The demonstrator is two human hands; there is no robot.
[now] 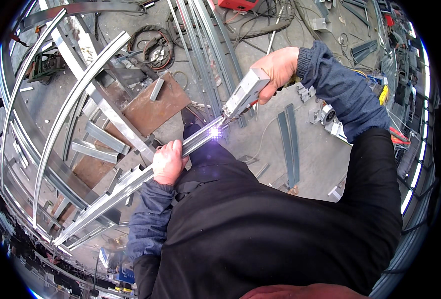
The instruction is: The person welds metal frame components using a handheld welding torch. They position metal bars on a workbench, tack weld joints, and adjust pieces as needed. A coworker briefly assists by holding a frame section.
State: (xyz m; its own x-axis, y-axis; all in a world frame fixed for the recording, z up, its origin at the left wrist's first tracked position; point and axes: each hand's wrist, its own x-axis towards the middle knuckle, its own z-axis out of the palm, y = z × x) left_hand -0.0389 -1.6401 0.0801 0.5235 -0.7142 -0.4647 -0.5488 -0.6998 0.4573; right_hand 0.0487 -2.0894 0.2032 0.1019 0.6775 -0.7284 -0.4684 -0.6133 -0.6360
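Note:
My right hand (275, 72) is wrapped round a boxy silver handheld welding gun (248, 92), which slants down and to the left. At its tip a bright white-violet spark (214, 132) glows against a long metal profile (113, 196). That profile runs from the lower left up to the gun's nozzle. My left hand (168, 162) is closed over it, a short way to the left of the spark. The glare hides the exact point of contact. Blue-grey sleeve covers reach both wrists.
Curved metal strips (71, 109) and straight bars lie at the left, beside a rusty brown plate (155, 107). Long rails (200, 55) stretch away at the top. Coiled cables (153, 47) lie on the floor. Two grey channel pieces (288, 144) lie to the right.

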